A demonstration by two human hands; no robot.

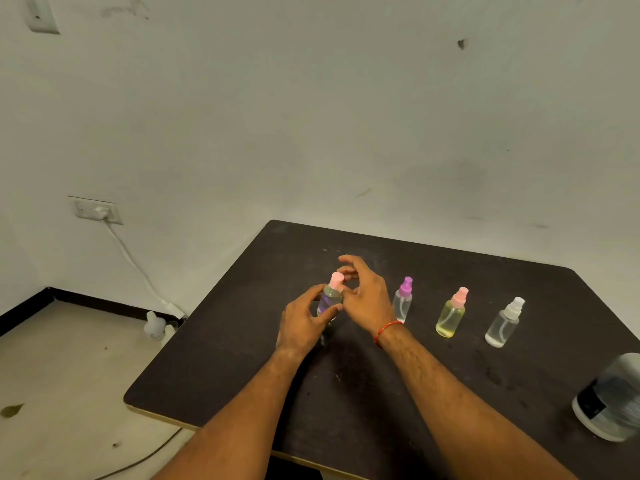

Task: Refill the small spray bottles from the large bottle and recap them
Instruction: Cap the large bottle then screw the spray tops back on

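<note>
The dark worktop (381, 393) carries the large bottle (613, 400) at its right edge, near for pouring. The left grip (304, 323) wraps the pink-capped spray bottle (330, 299), I think to steady it. The right grip (367, 296) is beside its cap, fingers spread, holding nothing. Three more spray bottles (450, 313) wait rightward.

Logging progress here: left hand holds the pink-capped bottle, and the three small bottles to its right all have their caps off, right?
Not quite: the head view shows the purple-capped bottle, the yellow bottle and the white-capped bottle all with caps on. The left hand does hold the pink-capped bottle.
</note>
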